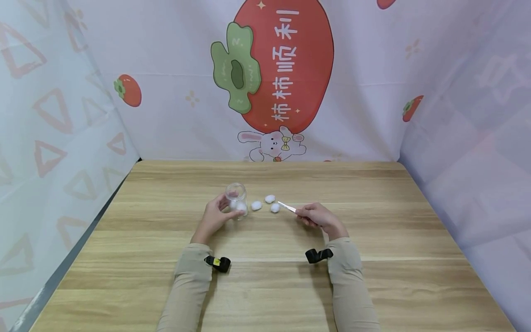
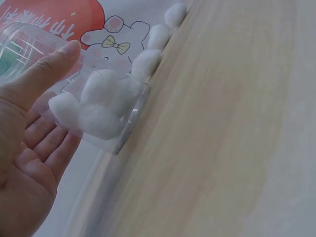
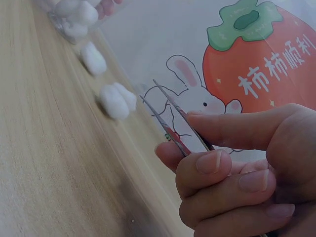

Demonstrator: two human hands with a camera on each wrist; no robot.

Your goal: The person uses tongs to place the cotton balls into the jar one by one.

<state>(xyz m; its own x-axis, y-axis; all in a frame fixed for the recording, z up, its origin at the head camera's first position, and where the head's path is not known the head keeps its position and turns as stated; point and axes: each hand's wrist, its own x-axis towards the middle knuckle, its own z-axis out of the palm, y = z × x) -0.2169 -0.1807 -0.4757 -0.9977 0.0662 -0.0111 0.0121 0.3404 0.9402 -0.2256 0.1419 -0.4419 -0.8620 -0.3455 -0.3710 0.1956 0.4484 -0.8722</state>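
My left hand (image 1: 215,218) holds a clear open-topped jar (image 1: 235,190) upright on the table, thumb on one side and fingers on the other. Several white cotton balls (image 2: 94,106) lie in the bottom of the jar. Three more cotton balls, one nearest the jar (image 1: 256,205), one farther back (image 1: 270,198) and one in front (image 1: 275,208), rest on the wood to its right. In my right hand (image 1: 318,216) is a pair of tweezers (image 3: 170,118), pinched between thumb and fingers. Their tips stand apart, with nothing between them, close to the cotton balls.
The wooden table (image 1: 265,286) reaches back to a printed cloth wall (image 1: 166,120), with cloth also on the left and right sides. Black straps with small devices sit at both wrists, over beige sleeves (image 1: 188,281).
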